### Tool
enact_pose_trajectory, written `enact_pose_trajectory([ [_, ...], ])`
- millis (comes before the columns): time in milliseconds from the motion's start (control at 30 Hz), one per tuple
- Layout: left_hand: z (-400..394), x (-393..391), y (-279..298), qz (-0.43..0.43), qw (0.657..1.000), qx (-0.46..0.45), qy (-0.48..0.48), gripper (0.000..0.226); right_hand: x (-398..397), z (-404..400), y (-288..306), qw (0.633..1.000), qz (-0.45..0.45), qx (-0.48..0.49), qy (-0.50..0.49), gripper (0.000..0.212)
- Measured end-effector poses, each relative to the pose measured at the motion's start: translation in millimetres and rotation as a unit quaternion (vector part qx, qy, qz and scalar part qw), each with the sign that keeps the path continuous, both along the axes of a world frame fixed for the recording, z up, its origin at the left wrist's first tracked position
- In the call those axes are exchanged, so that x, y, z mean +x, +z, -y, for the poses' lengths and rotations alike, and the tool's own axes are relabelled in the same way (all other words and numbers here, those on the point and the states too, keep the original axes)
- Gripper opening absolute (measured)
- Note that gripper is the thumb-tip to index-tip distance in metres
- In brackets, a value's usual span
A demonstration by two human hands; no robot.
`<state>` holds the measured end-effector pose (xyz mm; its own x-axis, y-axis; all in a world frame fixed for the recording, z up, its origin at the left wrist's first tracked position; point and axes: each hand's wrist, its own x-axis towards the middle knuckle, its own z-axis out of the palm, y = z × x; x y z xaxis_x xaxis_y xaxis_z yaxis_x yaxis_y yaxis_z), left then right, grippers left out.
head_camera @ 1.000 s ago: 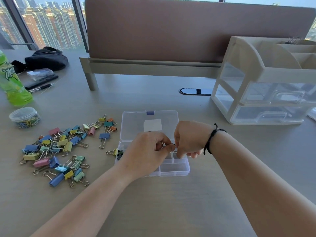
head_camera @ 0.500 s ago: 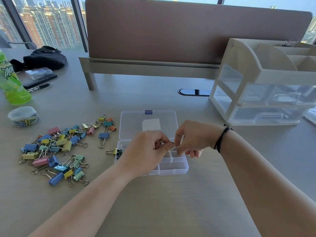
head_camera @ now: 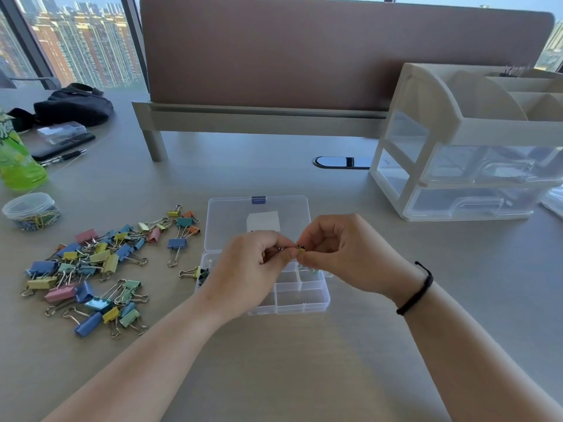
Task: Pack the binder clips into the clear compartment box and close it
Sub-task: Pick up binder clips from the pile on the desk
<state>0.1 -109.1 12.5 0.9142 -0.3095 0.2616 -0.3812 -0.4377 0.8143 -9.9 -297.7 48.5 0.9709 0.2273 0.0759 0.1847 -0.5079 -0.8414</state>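
1. Head view showed left hand (head_camera: 253, 269) and right hand (head_camera: 338, 254) pinching one small yellow clip (head_camera: 301, 251) together above the open compartment box (head_camera: 304, 303).
2. Pinched that lightly, it might slip — landing outside the box, or among the loose binder clips (head_camera: 91, 269) left of the hands.

left hand (head_camera: 253, 266) and right hand (head_camera: 341, 254) pinching a small yellow clip (head_camera: 300, 251) above open clear compartment box (head_camera: 301, 303), clip pile (head_camera: 91, 269) left

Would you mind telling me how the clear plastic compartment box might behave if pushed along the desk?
The clear plastic compartment box looks thin-walled and mostly unfilled, so probably light and easily slid. Its open lid lies flat behind, so it may flex at the hinge. The smooth desk likely offers little grip.
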Motion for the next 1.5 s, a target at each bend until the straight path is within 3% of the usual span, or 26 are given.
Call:
enact_pose_trajectory([
  [200, 2, -3, 3, 0.003, 1.000, 0.002, -0.013, 0.011, -5, 4, -1, 1.000, 0.022, 0.010, -0.018, 0.010],
  [700, 1, -5, 3, 0.022, 0.999, 0.026, 0.000, 0.006, -6, 14, 1, 0.997, 0.024, -0.071, -0.035, 0.007],
  [1133, 1, -3, 2, 0.028, 0.999, 0.021, 0.004, 0.006, -8, 11, 1, 0.999, 0.002, -0.032, 0.015, 0.018],
  [1500, 1, -6, 4, 0.029, 0.999, 0.023, -0.004, 0.008, -5, 10, -3, 0.995, 0.050, -0.073, -0.047, 0.013],
])
